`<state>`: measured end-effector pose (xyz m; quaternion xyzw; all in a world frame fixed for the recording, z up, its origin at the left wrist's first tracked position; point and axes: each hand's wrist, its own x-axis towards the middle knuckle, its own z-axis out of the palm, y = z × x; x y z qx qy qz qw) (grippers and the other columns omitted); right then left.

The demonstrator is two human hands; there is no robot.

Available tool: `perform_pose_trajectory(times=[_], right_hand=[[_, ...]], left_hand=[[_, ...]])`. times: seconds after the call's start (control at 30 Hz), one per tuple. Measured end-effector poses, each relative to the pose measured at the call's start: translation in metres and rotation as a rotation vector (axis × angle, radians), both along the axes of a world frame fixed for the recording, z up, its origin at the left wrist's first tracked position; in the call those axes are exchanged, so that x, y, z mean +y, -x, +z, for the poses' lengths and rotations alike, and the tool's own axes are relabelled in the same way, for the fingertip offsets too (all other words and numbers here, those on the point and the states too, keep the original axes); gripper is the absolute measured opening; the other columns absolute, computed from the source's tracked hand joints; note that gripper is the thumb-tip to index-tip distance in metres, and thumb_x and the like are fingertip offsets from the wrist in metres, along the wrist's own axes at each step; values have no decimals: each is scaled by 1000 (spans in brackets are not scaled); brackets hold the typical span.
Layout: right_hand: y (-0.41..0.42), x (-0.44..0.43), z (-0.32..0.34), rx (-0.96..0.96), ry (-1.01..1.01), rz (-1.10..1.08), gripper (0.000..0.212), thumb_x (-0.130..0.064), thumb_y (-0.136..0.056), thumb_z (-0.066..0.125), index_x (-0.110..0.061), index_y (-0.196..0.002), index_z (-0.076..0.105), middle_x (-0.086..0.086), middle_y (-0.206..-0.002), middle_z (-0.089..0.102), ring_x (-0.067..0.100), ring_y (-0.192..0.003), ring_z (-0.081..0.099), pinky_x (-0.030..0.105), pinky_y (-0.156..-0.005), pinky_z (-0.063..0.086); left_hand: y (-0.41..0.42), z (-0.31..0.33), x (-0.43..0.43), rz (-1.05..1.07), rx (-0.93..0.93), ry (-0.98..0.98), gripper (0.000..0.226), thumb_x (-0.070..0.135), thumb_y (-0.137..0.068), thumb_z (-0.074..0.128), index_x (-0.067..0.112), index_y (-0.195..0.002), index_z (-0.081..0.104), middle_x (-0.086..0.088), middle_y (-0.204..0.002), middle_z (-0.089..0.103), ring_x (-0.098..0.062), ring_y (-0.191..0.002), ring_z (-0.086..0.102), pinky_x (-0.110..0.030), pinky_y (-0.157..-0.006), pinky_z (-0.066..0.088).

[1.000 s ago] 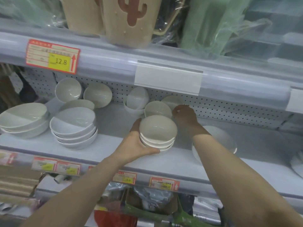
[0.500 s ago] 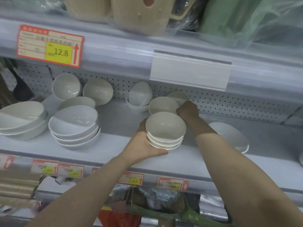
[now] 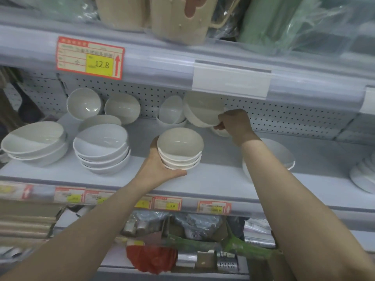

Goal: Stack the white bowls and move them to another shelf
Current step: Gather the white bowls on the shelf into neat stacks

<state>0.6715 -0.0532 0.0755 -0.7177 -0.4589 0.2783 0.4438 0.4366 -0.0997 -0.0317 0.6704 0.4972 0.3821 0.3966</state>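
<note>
Head view: cupping stack [image 3: 180,153] with left hand [image 3: 158,169], pinching tilted bowl [image 3: 203,110] by rim with right hand [image 3: 235,124], seemingly clear of shelf [image 3: 219,179]. Level it, centre over stack, lower gently.

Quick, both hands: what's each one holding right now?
Left hand: closed, holding the bowl stack from the side and underneath.
Right hand: closed, holding a single bowl, tilted.
</note>
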Motion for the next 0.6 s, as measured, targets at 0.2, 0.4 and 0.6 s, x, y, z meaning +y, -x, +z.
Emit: perform_pose_trajectory(times=[0.2, 0.4, 0.6], right_hand=[[36, -28, 6, -205, 68, 223, 21, -4, -83, 51, -1, -76, 71, -4, -50, 65, 9, -53, 65, 17, -59, 49], [49, -48, -12, -305, 146, 231, 20, -8, -82, 51, -11, -67, 62, 7, -66, 71, 19, -74, 68, 27, -73, 51], [51, -51, -21, -308, 126, 192, 23, -15, -90, 50, -18, -69, 58, -2, -57, 65, 10, -67, 64, 19, -57, 41]], left_hand=[[3, 8, 1, 11, -18, -41, 100, 29, -61, 94, 29, -136, 29, 5, -134, 48, -9, -120, 49, -11, -86, 40], [3, 14, -4, 28, -4, -49, 91, 27, -64, 92, 28, -131, 32, 9, -126, 49, -5, -111, 48, 3, -73, 36], [4, 15, -5, 27, 5, -38, 99, 30, -63, 92, 21, -140, 31, 10, -127, 48, -6, -115, 48, -22, -92, 38]])
